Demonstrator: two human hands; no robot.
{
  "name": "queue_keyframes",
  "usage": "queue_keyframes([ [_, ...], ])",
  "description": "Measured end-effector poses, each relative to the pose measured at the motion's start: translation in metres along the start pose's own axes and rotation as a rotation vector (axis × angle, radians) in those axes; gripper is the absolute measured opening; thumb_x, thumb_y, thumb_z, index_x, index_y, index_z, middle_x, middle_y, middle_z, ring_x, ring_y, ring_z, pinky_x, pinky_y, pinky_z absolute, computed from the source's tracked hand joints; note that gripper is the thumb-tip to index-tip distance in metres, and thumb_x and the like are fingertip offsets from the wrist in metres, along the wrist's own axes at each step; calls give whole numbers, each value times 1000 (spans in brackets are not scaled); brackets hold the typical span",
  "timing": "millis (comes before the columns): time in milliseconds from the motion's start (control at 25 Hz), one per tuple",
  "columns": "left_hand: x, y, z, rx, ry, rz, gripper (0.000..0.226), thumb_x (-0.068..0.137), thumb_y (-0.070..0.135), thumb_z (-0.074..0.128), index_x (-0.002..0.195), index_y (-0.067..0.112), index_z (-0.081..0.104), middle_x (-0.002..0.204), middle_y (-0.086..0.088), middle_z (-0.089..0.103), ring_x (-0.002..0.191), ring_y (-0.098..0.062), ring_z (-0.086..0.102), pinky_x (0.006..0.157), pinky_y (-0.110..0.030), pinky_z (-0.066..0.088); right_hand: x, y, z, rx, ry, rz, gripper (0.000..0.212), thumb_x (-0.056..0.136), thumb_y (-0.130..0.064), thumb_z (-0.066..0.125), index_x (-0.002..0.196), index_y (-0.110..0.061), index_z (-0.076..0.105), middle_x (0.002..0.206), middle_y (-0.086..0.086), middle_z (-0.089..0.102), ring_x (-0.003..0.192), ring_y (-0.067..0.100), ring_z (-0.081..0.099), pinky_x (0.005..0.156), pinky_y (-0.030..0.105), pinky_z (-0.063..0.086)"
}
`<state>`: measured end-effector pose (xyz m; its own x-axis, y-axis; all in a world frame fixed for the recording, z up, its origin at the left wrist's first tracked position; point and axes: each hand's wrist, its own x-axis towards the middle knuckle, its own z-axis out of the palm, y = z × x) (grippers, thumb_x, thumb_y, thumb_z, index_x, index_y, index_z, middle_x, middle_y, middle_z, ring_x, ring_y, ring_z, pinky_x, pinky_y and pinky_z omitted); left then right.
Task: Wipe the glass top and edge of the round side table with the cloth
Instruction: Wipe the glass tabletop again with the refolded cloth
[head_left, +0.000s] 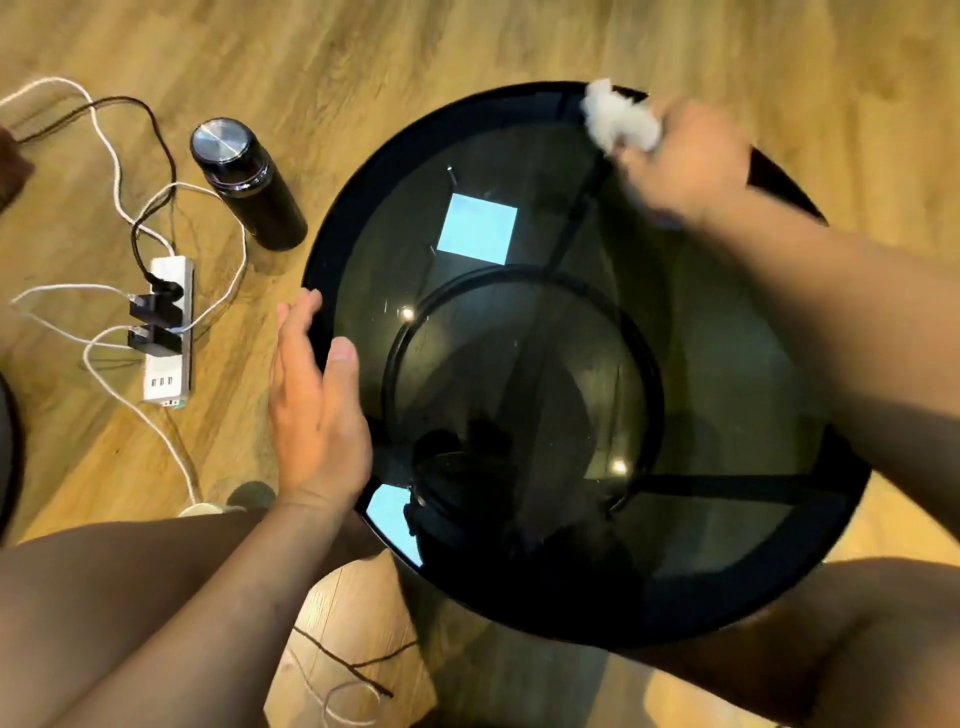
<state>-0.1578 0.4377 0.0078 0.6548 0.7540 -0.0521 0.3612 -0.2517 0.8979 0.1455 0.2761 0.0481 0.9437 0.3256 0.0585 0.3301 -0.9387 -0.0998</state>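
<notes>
Round black-rimmed, smoked-glass side table (353, 192) fills centre-right of frame. Right hand (685, 161), blurred, has fingers bunched round crumpled white cloth (618, 122) at rim, upper right. Left hand (317, 410), fingers straight & together, rests against left rim. Prob. mid-task: specks show on glass; lower rim likely still to do.

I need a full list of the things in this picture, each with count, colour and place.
side table: one, black rim, dark glass top, centre
cloth: one, white, at the table's far rim
bottle: one, black with silver lid, floor left of the table
power strip: one, white, floor at far left
chargers: two, black, plugged into the power strip
cables: several, white and black, floor at left
left hand: one, open, at the table's left rim
right hand: one, grips the cloth
</notes>
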Motion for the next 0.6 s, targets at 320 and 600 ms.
queue_keyframes([
  [320,2,-6,2,11,48,-37,55,93,36,33,146,29,38,158,0,34,147,-15,27,121,-45,22,-252,-24,-14,250,-405,-872,39,79,-47,48,110,-28,64,87,1,64,77,24,64,58,31,51],
  [600,6,-7,3,37,40,-48,55,92,41,32,146,31,38,157,4,35,147,-14,27,121,-45,22,-14,124,-26,-43,-22,210,30,82,-26,59,105,-8,64,87,18,61,88,42,65,71,41,52],
])
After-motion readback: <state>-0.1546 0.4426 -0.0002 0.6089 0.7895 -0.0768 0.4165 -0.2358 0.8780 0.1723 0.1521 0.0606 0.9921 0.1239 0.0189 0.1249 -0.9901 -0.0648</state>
